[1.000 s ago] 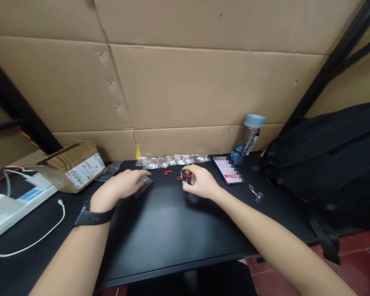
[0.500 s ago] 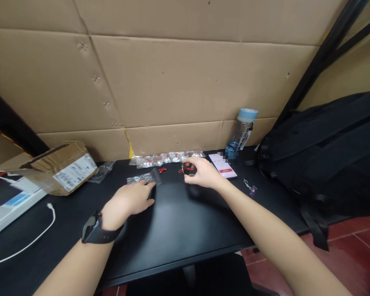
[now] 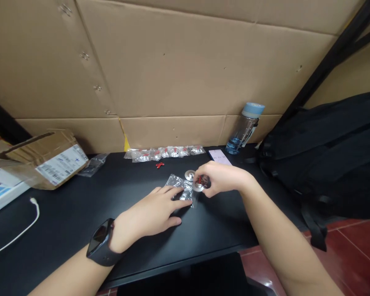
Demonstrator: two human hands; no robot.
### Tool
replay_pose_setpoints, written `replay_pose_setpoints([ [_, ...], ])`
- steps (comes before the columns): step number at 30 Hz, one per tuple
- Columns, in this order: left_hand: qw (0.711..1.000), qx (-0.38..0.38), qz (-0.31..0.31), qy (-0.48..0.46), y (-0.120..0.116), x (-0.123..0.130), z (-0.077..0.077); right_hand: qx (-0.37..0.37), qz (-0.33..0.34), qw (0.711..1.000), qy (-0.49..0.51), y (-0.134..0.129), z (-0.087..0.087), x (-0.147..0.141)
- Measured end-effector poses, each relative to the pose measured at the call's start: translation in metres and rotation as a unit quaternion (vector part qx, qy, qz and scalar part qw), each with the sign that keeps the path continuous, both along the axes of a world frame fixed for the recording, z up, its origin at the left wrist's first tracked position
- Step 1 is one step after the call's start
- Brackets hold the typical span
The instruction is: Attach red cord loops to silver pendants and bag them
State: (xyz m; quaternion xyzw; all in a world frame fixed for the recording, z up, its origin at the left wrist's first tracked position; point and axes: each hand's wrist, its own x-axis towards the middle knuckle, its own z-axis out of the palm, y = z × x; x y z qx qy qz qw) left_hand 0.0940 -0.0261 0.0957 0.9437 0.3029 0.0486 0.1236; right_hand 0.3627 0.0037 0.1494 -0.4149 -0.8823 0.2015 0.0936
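Note:
My left hand (image 3: 157,209) lies palm down with its fingers spread, the fingertips resting on a clear plastic bag (image 3: 188,195) on the black table. In my right hand (image 3: 217,179) a round silver metal disc (image 3: 198,185) is pinched by its edge, with something red at its middle. The disc is tilted over the right end of the bag. Another silver disc (image 3: 189,175) lies on the table just behind it, partly covered by my right fingers. A small red cord (image 3: 160,165) sits behind the bag, to the left.
Along the cardboard wall runs a row of bagged silver discs (image 3: 174,152). A phone (image 3: 219,157) and a water bottle (image 3: 243,129) stand at the back right, beside a black backpack (image 3: 327,156). An open carton (image 3: 61,164) and a white cable (image 3: 27,228) are at the left.
My left hand has slid right with the plastic bag. My right hand has come nearer, now holding a disc over the bag. Another disc shows behind it.

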Motion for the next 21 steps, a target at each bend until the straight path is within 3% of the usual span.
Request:
replay_pose_setpoints([
  [4, 1.0, 0.0, -0.001, -0.005, 0.0, 0.002, -0.002, -0.007, -0.006, 0.999, -0.049, -0.001, -0.007, -0.005],
  [12, 1.0, 0.009, -0.011, 0.015, 0.0, 0.003, 0.0, 0.05, -0.041, 0.994, -0.089, -0.005, -0.022, -0.027],
  [18, 1.0, 0.003, -0.02, 0.005, 0.002, 0.002, -0.003, 0.04, 0.024, 0.998, -0.046, 0.002, -0.02, -0.025],
  [21, 1.0, -0.003, -0.022, 0.013, 0.002, 0.001, -0.003, 0.045, 0.024, 0.998, -0.036, 0.005, -0.02, -0.022],
])
